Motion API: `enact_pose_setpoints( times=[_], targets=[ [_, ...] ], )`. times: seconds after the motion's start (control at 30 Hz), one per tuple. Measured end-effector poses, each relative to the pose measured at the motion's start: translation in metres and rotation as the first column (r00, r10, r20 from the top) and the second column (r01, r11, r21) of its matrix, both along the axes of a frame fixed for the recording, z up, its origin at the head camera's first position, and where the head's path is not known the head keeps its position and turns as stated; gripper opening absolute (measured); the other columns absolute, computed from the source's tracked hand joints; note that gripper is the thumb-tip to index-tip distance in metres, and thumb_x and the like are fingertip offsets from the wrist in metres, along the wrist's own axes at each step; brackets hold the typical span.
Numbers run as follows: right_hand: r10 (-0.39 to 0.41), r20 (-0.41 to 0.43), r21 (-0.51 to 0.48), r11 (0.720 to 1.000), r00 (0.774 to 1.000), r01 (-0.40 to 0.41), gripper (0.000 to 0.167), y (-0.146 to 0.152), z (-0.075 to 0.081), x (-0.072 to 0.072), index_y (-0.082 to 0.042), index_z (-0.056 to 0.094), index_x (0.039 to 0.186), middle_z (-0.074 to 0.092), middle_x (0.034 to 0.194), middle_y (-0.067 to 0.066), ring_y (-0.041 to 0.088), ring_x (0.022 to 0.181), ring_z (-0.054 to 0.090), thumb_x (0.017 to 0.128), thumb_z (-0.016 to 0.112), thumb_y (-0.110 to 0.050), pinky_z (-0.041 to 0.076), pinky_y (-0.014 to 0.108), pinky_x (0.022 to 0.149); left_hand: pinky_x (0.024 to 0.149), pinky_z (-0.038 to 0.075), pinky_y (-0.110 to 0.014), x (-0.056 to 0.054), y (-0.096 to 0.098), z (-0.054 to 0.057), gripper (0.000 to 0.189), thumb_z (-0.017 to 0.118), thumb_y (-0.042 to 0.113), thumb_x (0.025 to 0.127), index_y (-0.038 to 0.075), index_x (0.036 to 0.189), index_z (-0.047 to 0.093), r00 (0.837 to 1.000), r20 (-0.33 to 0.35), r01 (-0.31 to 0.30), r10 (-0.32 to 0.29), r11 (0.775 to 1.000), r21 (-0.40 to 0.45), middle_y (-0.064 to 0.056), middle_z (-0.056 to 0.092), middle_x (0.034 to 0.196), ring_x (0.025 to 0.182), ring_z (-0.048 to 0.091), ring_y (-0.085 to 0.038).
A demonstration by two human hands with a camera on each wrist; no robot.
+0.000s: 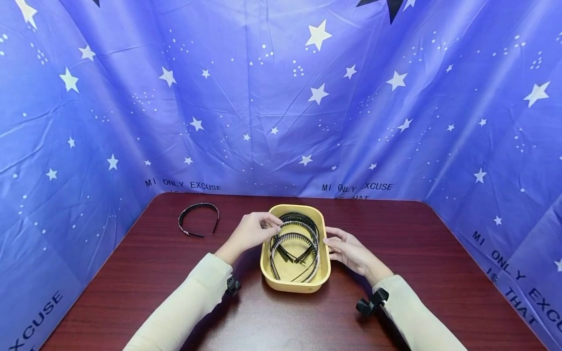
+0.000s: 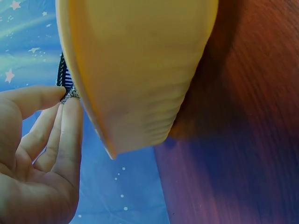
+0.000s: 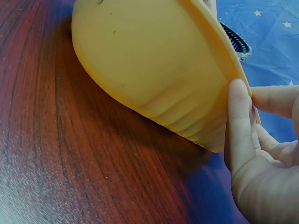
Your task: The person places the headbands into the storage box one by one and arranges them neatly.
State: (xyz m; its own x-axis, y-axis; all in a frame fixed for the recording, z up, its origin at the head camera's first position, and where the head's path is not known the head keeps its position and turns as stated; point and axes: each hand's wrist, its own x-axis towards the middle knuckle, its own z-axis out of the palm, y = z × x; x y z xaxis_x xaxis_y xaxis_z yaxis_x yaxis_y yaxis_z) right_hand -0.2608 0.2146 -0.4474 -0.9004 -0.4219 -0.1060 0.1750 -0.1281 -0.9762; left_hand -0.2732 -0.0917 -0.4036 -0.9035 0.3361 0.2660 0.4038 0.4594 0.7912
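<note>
A yellow plastic basket point(image 1: 296, 287) stands on the table with several black toothed headbands point(image 1: 293, 237) inside, some with a glittery band. At its left rim my left hand point(image 1: 254, 230) pinches a glittery headband point(image 2: 70, 93) between thumb and fingertips, and part of that headband stands above the rim in the left wrist view. My right hand point(image 1: 351, 251) holds the basket's right side at the rim. In the right wrist view, one finger point(image 3: 239, 107) lies along the outer wall and another reaches to the rim.
Another headband point(image 1: 199, 207) lies by itself on the dark red wooden table point(image 1: 167, 273), left of the basket near the back. A blue cloth point(image 1: 272, 97) with white stars hangs behind and along both sides of the table.
</note>
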Motion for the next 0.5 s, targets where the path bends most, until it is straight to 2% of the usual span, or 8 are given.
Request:
enact_pose_setpoints(
  times=[0.17,0.5],
  targets=[
    [0.003,-0.006,-0.005,1.0,1.0,-0.003,0.062,0.0003,0.0001,0.0003,0.009,0.018,0.152,0.069,0.101,0.006,0.013,0.083,0.068,0.102,0.053,-0.003,0.059,0.027,0.076,0.058,0.056,-0.026,0.0017,0.0019,-0.0033,0.015,0.072,0.009,0.087,0.013,0.101,0.078,1.0,-0.021,0.002,-0.003,1.0,-0.03,0.006,0.072,0.082,0.063,0.064,-0.009],
    [0.003,-0.003,-0.01,1.0,1.0,-0.003,0.062,0.0011,-0.0011,-0.0006,0.009,0.019,0.151,0.069,0.1,0.005,0.012,0.083,0.068,0.102,0.054,-0.003,0.059,0.028,0.076,0.061,0.055,-0.026,0.0024,0.0032,-0.0077,0.016,0.072,0.01,0.085,0.012,0.1,0.079,0.998,-0.056,-0.018,0.014,0.998,-0.068,0.007,0.071,0.081,0.067,0.063,-0.008]
  ],
)
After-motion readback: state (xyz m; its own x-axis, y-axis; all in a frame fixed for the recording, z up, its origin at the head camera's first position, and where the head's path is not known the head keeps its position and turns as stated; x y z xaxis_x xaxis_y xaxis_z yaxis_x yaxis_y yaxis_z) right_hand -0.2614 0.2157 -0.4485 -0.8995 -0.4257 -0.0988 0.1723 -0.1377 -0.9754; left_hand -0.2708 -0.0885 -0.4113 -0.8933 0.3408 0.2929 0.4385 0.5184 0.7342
